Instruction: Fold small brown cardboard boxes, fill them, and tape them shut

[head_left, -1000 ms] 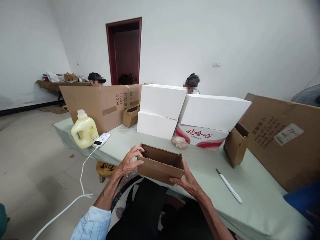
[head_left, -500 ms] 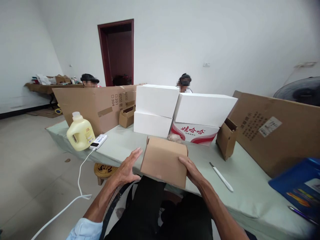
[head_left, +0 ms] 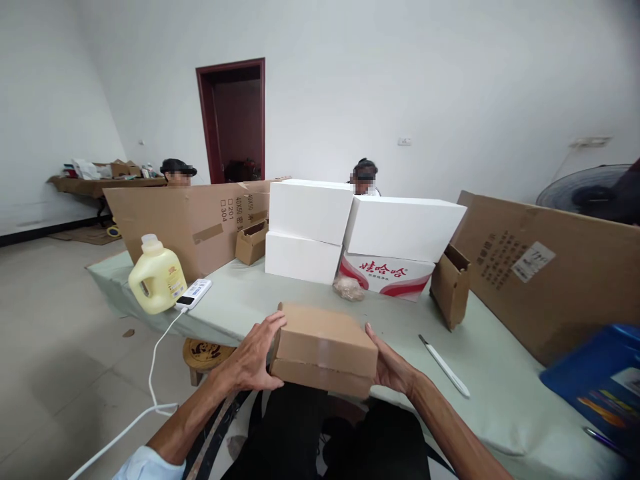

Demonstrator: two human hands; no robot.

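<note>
A closed brown cardboard box (head_left: 325, 343) is between my two hands at the table's near edge, its long side turned toward me. My left hand (head_left: 257, 357) grips its left end, thumb low and fingers on top. On the right end, my right hand (head_left: 393, 363) holds it with the thumb up along the corner and the other fingers partly hidden behind the box. Beyond it lies a crumpled, clear plastic-looking bundle (head_left: 349, 288). A white-handled knife (head_left: 445, 367) rests on the table to the right of my right hand.
White boxes (head_left: 310, 210) and a red-and-white printed carton (head_left: 390, 275) are stacked ahead. Small open cardboard boxes (head_left: 450, 287) flank them. A yellow jug (head_left: 157, 277) and white power bank (head_left: 194, 293) stand left; a blue container (head_left: 595, 380) is right. Two people sit behind.
My left hand has closed onto the box's left end. The box has tipped so its front side now faces me, and my right hand has shifted to its right end.
</note>
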